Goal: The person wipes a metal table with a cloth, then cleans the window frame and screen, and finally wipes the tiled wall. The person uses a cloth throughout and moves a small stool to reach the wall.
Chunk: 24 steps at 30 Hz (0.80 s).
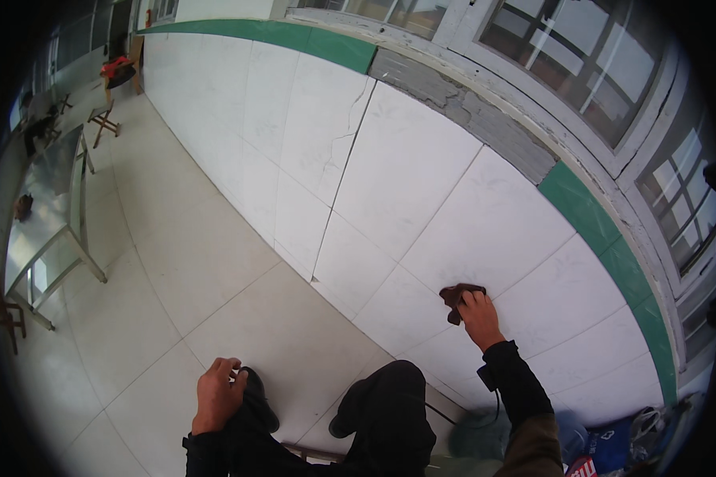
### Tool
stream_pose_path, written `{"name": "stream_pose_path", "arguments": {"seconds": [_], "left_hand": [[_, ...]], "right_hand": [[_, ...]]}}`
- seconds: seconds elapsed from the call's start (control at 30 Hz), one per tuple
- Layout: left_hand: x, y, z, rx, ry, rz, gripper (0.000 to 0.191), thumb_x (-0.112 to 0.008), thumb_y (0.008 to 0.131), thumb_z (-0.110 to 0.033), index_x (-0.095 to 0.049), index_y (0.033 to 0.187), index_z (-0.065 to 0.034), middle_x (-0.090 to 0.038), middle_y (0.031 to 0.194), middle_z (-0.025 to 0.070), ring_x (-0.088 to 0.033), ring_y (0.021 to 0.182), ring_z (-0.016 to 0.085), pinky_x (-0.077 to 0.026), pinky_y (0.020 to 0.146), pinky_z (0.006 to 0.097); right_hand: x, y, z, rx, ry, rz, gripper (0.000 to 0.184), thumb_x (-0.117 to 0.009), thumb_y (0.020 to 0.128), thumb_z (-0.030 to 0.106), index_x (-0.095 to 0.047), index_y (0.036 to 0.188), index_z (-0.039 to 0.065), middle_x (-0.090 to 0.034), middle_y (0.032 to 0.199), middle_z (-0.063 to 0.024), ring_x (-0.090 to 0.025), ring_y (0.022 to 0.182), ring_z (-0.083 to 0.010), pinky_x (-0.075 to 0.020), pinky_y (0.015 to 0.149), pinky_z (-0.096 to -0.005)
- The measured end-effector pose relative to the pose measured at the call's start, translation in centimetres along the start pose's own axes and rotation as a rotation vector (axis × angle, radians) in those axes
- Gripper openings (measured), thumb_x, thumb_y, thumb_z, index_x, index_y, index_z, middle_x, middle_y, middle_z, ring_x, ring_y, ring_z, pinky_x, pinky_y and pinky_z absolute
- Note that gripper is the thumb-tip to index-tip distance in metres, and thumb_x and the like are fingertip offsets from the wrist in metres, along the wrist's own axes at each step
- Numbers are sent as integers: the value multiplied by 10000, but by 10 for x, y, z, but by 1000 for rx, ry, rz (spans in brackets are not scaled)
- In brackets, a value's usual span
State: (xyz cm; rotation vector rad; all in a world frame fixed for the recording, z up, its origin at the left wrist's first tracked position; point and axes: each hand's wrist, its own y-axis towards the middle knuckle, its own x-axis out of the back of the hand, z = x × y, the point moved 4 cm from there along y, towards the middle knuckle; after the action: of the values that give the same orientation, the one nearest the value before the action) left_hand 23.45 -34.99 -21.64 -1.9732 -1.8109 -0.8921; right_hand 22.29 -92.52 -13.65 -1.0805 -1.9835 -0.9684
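My right hand [481, 319] presses a dark brown cloth [455, 296] against the white wall tiles [429, 238], its fingers spread over the cloth's right part. Part of the cloth lies hidden under those fingers. Over my left leg, near a black shoe [259, 399], my left hand [219, 390] hangs with loosely curled fingers and nothing seen in it. A green tile border [579, 203] runs along the top of the wall, broken by a bare grey cement stretch [465, 110].
A metal table [48, 191] with a brown item [23, 207] on it stands at the left. Beyond are a folding stool [102, 122] and a wooden chair [136, 65]. Windows [579, 53] line the wall's top. Bags [611, 444] lie at the lower right.
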Motion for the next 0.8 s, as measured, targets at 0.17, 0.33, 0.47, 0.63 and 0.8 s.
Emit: {"name": "stream_pose_path", "arguments": {"seconds": [0.17,0.33,0.47,0.63,0.8], "left_hand": [[-11,-13,4,-69,93,-41,212,-764,878,-115,-690,1062,-41,-708,980,137,-713,753,303,-570,657,415],[-15,-7,4,-51,167,-3,202,-765,888,-132,-682,1049,-43,-708,974,130,-706,737,307,-565,649,421],[-13,-9,0,-66,168,-11,185,-758,895,-136,-683,1034,-41,-708,972,134,-701,725,322,-561,645,430],[-17,-10,-2,-39,170,-3,195,-752,899,-154,-682,1035,-34,-707,975,146,-701,753,352,-561,661,448],[-21,-5,-11,-65,150,-2,214,-750,893,-161,-692,1051,-29,-709,978,155,-706,820,369,-570,695,453]], "right_hand": [[-3,93,11,41,49,-124,172,-630,827,113,-690,983,71,-596,1136,-51,-554,1035,-253,-480,851,-385],[-6,194,29,52,-22,-266,112,-647,832,121,-698,929,100,-589,1081,-30,-555,1028,-220,-471,839,-355],[0,222,28,20,-53,-274,77,-651,833,127,-695,893,108,-573,1047,-21,-551,1020,-213,-470,837,-349],[22,168,1,-20,43,-322,126,-651,825,127,-696,942,110,-594,1119,-40,-557,1062,-244,-482,883,-386],[48,73,-32,-91,-29,-219,245,-663,806,98,-721,1044,96,-608,1204,-70,-577,1085,-292,-502,896,-423]]}}
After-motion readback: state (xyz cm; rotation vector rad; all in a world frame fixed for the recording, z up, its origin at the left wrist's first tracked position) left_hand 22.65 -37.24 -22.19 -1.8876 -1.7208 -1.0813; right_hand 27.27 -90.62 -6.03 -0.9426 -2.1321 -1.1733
